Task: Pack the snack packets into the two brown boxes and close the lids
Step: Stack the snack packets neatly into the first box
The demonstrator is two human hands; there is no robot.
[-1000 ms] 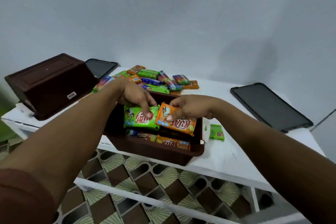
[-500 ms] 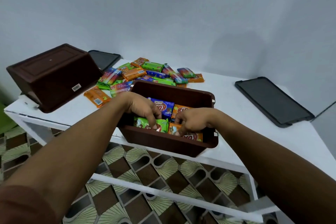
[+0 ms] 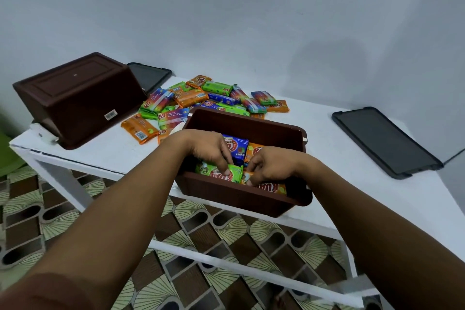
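Observation:
An open brown box (image 3: pixel 251 197) stands at the table's front edge and holds several packets, a blue one (image 3: pixel 237 147) among them. Both hands are inside it. My left hand (image 3: pixel 210 150) has its fingers curled on a green packet (image 3: pixel 235 174) against the near wall. My right hand (image 3: pixel 270 166) pinches an orange packet (image 3: pixel 270 187) beside it. A heap of loose snack packets (image 3: pixel 201 100) lies behind the box. The second brown box (image 3: pixel 75 97) rests upside down at the far left.
A dark lid (image 3: pixel 385 142) lies flat on the white table (image 3: pixel 347 184) at the right. Another dark lid (image 3: pixel 151 75) sits behind the overturned box, by the wall. Patterned floor tiles show below the table frame.
Both hands have lowered a green and an orange packet from above the box down inside it, against its near wall. The view has shifted slightly.

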